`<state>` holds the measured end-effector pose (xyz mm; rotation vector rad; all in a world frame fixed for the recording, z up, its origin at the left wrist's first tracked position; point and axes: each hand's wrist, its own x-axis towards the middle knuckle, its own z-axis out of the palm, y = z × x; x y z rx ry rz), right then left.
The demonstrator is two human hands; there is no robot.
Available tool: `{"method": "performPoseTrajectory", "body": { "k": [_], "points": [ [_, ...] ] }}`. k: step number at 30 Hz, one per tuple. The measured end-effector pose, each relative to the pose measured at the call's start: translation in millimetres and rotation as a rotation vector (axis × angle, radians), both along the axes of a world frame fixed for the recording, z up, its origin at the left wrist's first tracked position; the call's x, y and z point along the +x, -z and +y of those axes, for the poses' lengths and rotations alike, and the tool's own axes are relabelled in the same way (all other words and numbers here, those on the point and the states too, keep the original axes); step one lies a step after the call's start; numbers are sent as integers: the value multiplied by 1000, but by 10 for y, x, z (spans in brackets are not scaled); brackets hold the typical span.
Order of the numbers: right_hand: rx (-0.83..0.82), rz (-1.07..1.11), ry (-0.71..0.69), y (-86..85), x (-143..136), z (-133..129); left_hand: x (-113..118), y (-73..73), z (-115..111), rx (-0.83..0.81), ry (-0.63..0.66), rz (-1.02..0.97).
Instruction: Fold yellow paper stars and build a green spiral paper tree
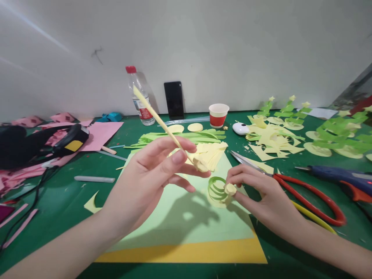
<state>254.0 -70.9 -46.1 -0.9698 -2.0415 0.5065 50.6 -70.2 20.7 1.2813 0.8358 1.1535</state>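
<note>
My left hand (151, 178) is raised above the work sheet and pinches a pale yellow paper strip (154, 114) between thumb and fingers. The strip slants up to the left, and its lower end is folded into a small flat knot (201, 166). In my right hand (255, 186), the fingertips close on a small pale yellow folded paper piece (230, 189). Right beside those fingertips, a green paper coil (216, 186) stands on a pale yellow paper disc (214, 202). Both lie over the light green sheet (162, 232).
Red-handled scissors (310, 193) and a blue glue gun (334, 174) lie at right, before several green paper trees (340, 133). Green strips (186, 135), yellow strips (213, 153), a paper cup (218, 116), a phone (174, 100) and a bottle (143, 112) are behind my hands. Pink paper (103, 133) lies left.
</note>
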Motion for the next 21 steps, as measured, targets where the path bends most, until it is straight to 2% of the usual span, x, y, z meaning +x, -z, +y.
{"method": "performPoseTrajectory", "body": {
  "k": [6,11,15,18,21],
  "points": [
    [-18,0,6,7,0,-7,-150,25,113,132,-262,245],
    [-22,1,9,2,2,-10,-536,92,313,178,-454,411],
    [-29,12,6,0,4,-6,-860,150,431,206,-611,692],
    [-47,22,5,0,2,-6,-1060,206,509,266,-649,936],
    [-76,35,3,-4,1,-7,-1219,296,605,284,-578,1135]
  ]
}}
